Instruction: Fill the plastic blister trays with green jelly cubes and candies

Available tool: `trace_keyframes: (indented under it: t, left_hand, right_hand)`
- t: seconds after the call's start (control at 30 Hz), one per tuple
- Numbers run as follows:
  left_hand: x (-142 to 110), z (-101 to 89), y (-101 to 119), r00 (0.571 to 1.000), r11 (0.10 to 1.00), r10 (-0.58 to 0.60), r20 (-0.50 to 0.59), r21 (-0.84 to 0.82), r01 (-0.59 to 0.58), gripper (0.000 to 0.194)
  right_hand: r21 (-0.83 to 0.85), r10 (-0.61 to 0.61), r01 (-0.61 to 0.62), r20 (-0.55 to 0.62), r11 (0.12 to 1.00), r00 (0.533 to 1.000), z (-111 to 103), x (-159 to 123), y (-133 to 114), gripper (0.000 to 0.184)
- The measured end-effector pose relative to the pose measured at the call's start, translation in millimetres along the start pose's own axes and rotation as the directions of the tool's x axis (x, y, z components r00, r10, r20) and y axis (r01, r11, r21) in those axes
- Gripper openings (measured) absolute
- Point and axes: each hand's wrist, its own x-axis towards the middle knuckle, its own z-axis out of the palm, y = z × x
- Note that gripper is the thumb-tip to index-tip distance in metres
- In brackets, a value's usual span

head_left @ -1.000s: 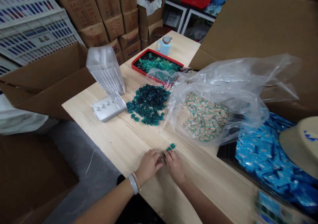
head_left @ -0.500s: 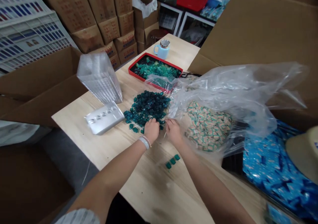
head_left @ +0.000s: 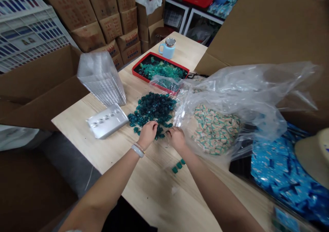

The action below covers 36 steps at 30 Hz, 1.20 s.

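- Seeing left hand point(head_left: 147, 134) curled on the edge of the dark green pieces point(head_left: 154, 108), can't tell if gripping
- right hand point(head_left: 176, 138) curled just beside them, contents unclear
- clear plastic bag point(head_left: 239, 95) touching right hand

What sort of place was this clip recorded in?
Probably a small packing workshop or stockroom: stacked cardboard cartons fill the background, and a wooden worktable holds loose teal pieces beside a clear plastic bag of small wrapped items.
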Motion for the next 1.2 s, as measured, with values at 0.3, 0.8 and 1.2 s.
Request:
trace_keyframes:
  t: [0.3, 0.8, 1.2]
  left_hand:
    - [-9, -4.8, -4, 0.888, 0.662, -0.445, 0.115, -0.626, 0.413, 0.016]
    - [-73, 13.6, 32, 0.909, 0.719, -0.206, 0.363, -0.573, 0.392, 0.020]
    - [-150, 15.1, 54, 0.540, 0.220, -0.229, 0.810, -0.497, 0.839, 0.025]
  right_hand:
    - [0.145, -0.043, 0.036, 0.045, 0.989, 0.998, 1, -13, -19, 0.019]
    - [0.685, 0.156, -0.189, 0.110, 0.704, 0.982, -31, -76, -27, 0.032]
    - [-0.015, -0.181, 0.187, 0.193, 0.982, 0.964, -72, -158, -48, 0.018]
